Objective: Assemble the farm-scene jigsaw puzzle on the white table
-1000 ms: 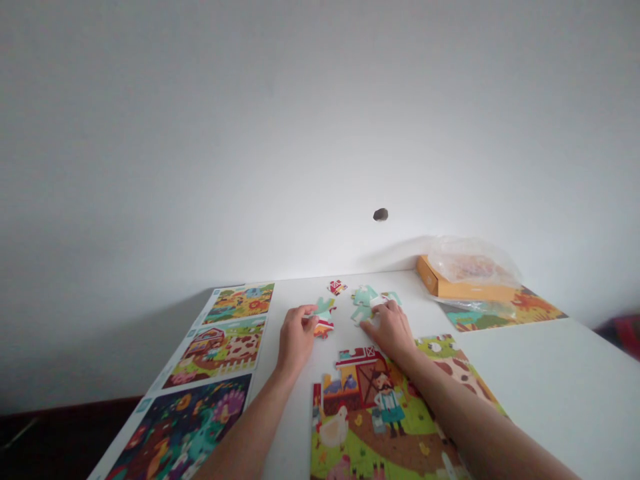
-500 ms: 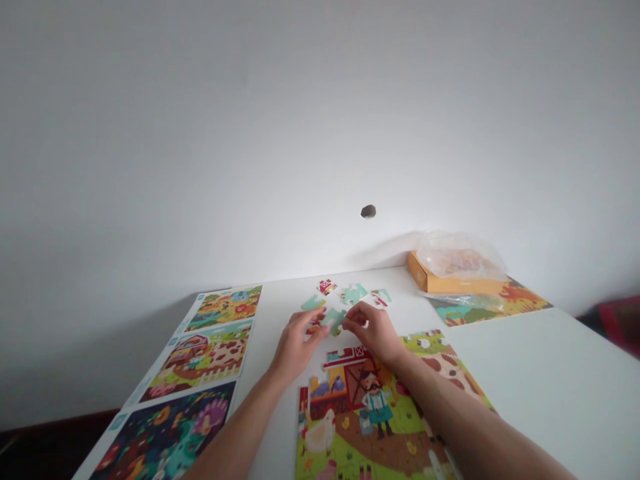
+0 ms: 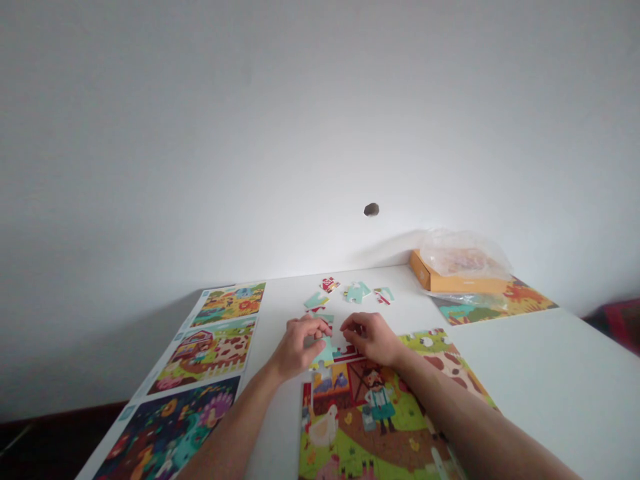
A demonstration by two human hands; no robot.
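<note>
A partly joined farm puzzle (image 3: pixel 350 420) lies flat on the white table, showing a farmer, a hen and a cow. At its upper left, my left hand (image 3: pixel 299 345) holds a pale turquoise piece (image 3: pixel 325 353) between thumb and fingers, against the puzzle's top edge. My right hand (image 3: pixel 369 335) hovers over the top edge beside the red roof pieces, fingers curled; whether it pinches anything is hidden. Behind the hands lie loose pieces: a red barn piece (image 3: pixel 330 285), a turquoise piece (image 3: pixel 357 292), a red and turquoise piece (image 3: pixel 384 295) and a green-turquoise one (image 3: pixel 317 301).
On the left lies a sheet with three printed pictures (image 3: pixel 215 350). An orange box (image 3: pixel 465 283) with a clear plastic bag (image 3: pixel 463 253) on it stands at the back right, over another picture (image 3: pixel 520 300). A wall rises behind the table.
My left hand has brought the turquoise piece down and left to the puzzle's top edge. My right hand has let go of that piece and moved slightly down.
</note>
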